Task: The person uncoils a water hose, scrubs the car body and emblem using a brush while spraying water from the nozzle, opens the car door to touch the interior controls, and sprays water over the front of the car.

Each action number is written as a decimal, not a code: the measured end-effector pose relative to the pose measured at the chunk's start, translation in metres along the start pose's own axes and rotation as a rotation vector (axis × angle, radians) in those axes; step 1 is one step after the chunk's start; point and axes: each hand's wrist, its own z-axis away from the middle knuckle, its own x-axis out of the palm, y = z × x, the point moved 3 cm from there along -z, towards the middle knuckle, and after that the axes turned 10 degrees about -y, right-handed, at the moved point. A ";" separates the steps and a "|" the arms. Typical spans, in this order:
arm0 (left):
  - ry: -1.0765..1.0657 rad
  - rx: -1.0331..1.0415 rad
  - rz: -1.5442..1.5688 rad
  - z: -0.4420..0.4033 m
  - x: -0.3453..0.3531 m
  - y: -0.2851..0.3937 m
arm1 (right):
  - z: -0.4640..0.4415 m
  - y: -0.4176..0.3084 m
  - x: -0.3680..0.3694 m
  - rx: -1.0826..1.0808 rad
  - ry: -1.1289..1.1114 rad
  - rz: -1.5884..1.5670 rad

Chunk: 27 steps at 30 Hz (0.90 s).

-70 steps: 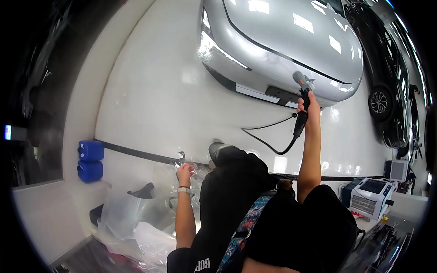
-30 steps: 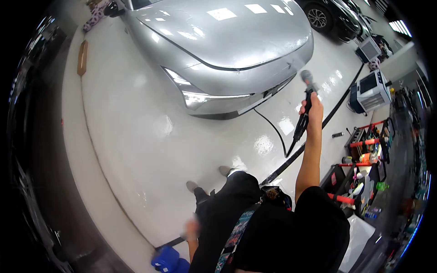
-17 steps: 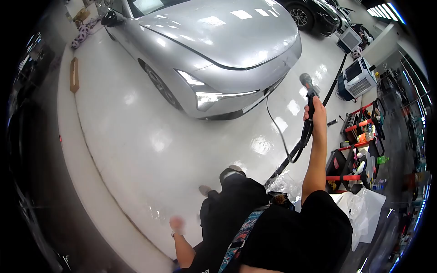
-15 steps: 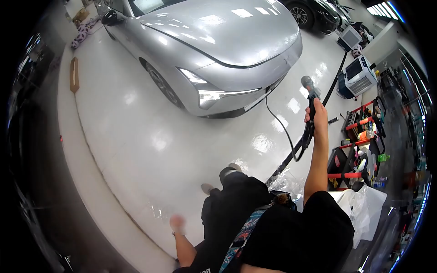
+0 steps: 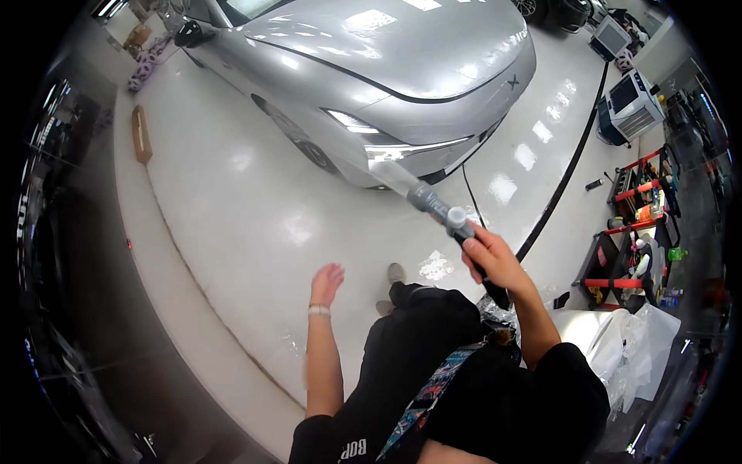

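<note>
My right hand [image 5: 492, 259] grips the black handle of a steam gun [image 5: 437, 205], whose grey nozzle points up and left. A whitish jet leaves the nozzle toward the lit headlight [image 5: 386, 151] of a silver car [image 5: 332, 69]. My left hand [image 5: 328, 284] is raised over the white floor, fingers apart and holding nothing, with a light band at the wrist. A thin black hose [image 5: 473, 193] runs over the floor near the car's front bumper.
At the right are a white and dark boxy machine [image 5: 632, 108] and a tool cart [image 5: 618, 282] with red edges and bottles. Clear plastic sheeting [image 5: 641, 356] lies at lower right. A dark floor strip [image 5: 568, 182] crosses the right side. A brown piece [image 5: 141, 135] lies at far left.
My right hand has come down and left, turning the gun from upward to up-left, and a jet now shows. My left hand has risen. The view has shifted slightly.
</note>
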 end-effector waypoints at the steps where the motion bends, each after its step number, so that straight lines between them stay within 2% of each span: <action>1: -0.109 0.038 0.059 -0.024 0.026 0.031 | -0.002 0.002 0.008 0.000 -0.044 -0.005; 5: -0.463 0.120 0.140 -0.095 0.129 0.147 | -0.007 0.007 0.027 0.037 -0.200 -0.065; 8: -0.534 0.150 0.223 -0.118 0.207 0.212 | -0.013 0.014 0.027 0.022 -0.221 -0.085; 10: -0.519 0.144 0.214 -0.139 0.231 0.237 | -0.018 0.014 0.023 -0.006 -0.126 -0.075; 12: -0.670 0.155 0.193 -0.153 0.249 0.255 | -0.026 0.016 0.019 -0.024 -0.086 -0.055; 15: -0.615 0.165 0.078 -0.160 0.269 0.279 | -0.039 0.029 0.013 -0.023 0.168 -0.132; 19: -0.526 0.140 0.132 -0.206 0.243 0.297 | -0.058 0.035 0.005 0.006 0.311 -0.214; 21: -0.374 0.270 -0.030 -0.239 0.195 0.317 | -0.076 0.027 0.009 0.006 0.327 -0.201; 25: -0.088 0.287 0.032 -0.278 0.044 0.359 | -0.127 -0.003 0.037 -0.012 0.315 -0.177; 27: 0.187 0.279 0.054 -0.277 -0.036 0.376 | -0.162 -0.022 0.058 -0.039 0.270 -0.163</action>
